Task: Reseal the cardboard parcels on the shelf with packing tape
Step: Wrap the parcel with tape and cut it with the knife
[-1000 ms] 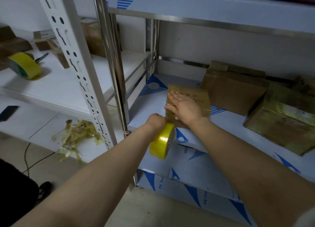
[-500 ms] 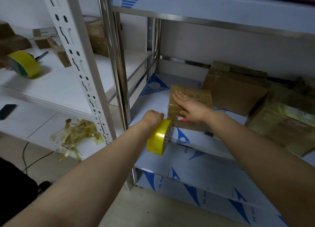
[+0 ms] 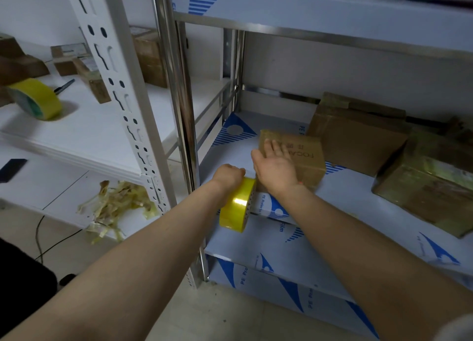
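Note:
A small cardboard parcel (image 3: 302, 156) lies on the steel shelf (image 3: 345, 202) near its left front. My right hand (image 3: 275, 166) rests flat on the parcel's top, fingers straight. My left hand (image 3: 227, 175) grips a yellow roll of packing tape (image 3: 236, 209), which hangs just left of and below the parcel's near corner at the shelf edge. Two bigger parcels stand further right: a brown one (image 3: 358, 136) at the back and a tape-wrapped one (image 3: 427, 184) at the far right.
A steel upright (image 3: 179, 105) and a white slotted post (image 3: 122, 102) stand left of my hands. The white shelf on the left carries a second yellow tape roll (image 3: 35, 99), a pen (image 3: 64, 86) and small boxes. Torn tape scraps (image 3: 115, 207) lie on the board below.
My right hand has slid left and toward me on the parcel's top. My left hand with the roll stays at the parcel's near corner.

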`<state>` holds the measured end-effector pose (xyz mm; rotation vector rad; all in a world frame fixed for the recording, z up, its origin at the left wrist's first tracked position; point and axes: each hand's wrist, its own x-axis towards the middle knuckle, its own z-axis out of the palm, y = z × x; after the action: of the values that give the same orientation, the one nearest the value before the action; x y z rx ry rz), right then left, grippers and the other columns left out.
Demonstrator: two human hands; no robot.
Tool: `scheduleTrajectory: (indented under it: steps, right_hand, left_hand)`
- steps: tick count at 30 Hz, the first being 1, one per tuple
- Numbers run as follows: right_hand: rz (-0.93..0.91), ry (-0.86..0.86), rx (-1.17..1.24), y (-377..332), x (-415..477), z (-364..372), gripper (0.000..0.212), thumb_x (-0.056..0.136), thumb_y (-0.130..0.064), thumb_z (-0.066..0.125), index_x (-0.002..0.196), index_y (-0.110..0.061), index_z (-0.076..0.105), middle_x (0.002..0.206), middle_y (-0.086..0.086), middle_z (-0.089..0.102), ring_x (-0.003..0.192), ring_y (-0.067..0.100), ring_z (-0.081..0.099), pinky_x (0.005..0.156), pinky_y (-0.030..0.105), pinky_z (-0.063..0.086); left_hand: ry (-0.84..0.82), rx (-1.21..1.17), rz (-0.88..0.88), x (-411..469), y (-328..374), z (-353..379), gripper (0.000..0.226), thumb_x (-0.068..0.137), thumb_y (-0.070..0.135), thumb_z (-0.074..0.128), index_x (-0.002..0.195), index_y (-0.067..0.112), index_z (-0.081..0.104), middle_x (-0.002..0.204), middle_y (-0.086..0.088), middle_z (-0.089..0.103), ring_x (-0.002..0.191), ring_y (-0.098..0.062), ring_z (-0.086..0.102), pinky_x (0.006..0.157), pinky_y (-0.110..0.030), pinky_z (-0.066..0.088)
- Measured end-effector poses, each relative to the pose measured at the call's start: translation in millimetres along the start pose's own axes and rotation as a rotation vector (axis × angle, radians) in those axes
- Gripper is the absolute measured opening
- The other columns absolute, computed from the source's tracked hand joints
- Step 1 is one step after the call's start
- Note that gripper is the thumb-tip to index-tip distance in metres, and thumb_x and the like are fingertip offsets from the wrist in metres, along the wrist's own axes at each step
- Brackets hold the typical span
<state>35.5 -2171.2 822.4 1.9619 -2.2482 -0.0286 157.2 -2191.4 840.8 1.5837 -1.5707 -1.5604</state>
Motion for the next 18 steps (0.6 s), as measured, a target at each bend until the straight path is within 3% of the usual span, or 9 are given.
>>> scheduleTrajectory:
  steps: [2,7,11,13,15,16,18]
  right_hand:
    - [0.019,-0.005,-0.026,-2,1,2,0.025,0.102,-0.018,0.032,0.126,-0.013,0.036,0.154,0.027,0.019,0.143,0.041,0.017,0.118,0.052,0.011]
    - [0.042,-0.002,-0.056,-4,-3,4,0.032,0.103,-0.026,0.028,0.132,-0.015,0.038,0.158,0.021,0.009,0.145,0.043,0.007,0.116,0.056,0.005]
    - [0.049,-0.031,0.068,-3,-2,-3,0.042,0.101,-0.029,0.028,0.141,-0.02,0.037,0.159,0.016,0.011,0.146,0.037,0.009,0.119,0.047,0.004]
    - [0.053,-0.01,0.335,2,-6,-15,0.044,0.101,-0.026,0.03,0.145,-0.024,0.036,0.159,0.011,0.016,0.147,0.03,0.01,0.119,0.039,0.003]
    - [0.071,0.16,0.667,8,-16,-26,0.041,0.099,-0.015,0.038,0.139,-0.019,0.048,0.152,0.007,0.036,0.143,0.024,0.024,0.117,0.034,0.012]
    - [0.097,0.291,0.766,7,-24,-31,0.037,0.096,-0.012,0.042,0.13,-0.015,0.057,0.14,0.007,0.051,0.135,0.023,0.037,0.113,0.035,0.024]
    - [0.216,0.398,0.925,0,-41,-38,0.026,0.092,-0.014,0.051,0.112,-0.013,0.066,0.103,0.001,0.064,0.104,0.019,0.055,0.089,0.033,0.044]
  left_hand:
    - [-0.004,-0.017,-0.014,0,2,-3,0.037,0.098,0.011,0.047,0.128,-0.009,0.05,0.132,-0.027,0.052,0.123,-0.039,0.05,0.095,-0.038,0.044]
    - [0.0,-0.066,-0.021,1,0,-10,0.041,0.099,0.02,0.047,0.136,0.002,0.044,0.133,-0.016,0.049,0.121,-0.033,0.047,0.095,-0.034,0.038]
    - [-0.046,-0.061,0.003,-3,-1,-17,0.018,0.093,0.014,0.051,0.111,0.009,0.053,0.102,-0.011,0.05,0.093,-0.025,0.048,0.08,-0.031,0.037]
    - [-0.074,-0.074,0.034,-4,-3,-22,0.004,0.091,0.009,0.052,0.093,0.012,0.055,0.096,-0.01,0.052,0.091,-0.025,0.049,0.082,-0.034,0.039]
    - [-0.113,-0.08,0.069,-5,-5,-25,0.016,0.089,0.006,0.054,0.079,0.018,0.053,0.088,-0.007,0.053,0.088,-0.025,0.05,0.081,-0.035,0.041]
    - [-0.139,-0.083,0.08,-7,-5,-25,0.02,0.09,0.005,0.053,0.076,0.02,0.051,0.085,-0.006,0.053,0.084,-0.025,0.05,0.079,-0.033,0.042]
    - [-0.186,-0.089,0.093,-10,-4,-26,0.021,0.091,0.005,0.053,0.076,0.02,0.05,0.083,-0.005,0.053,0.076,-0.023,0.051,0.072,-0.03,0.042]
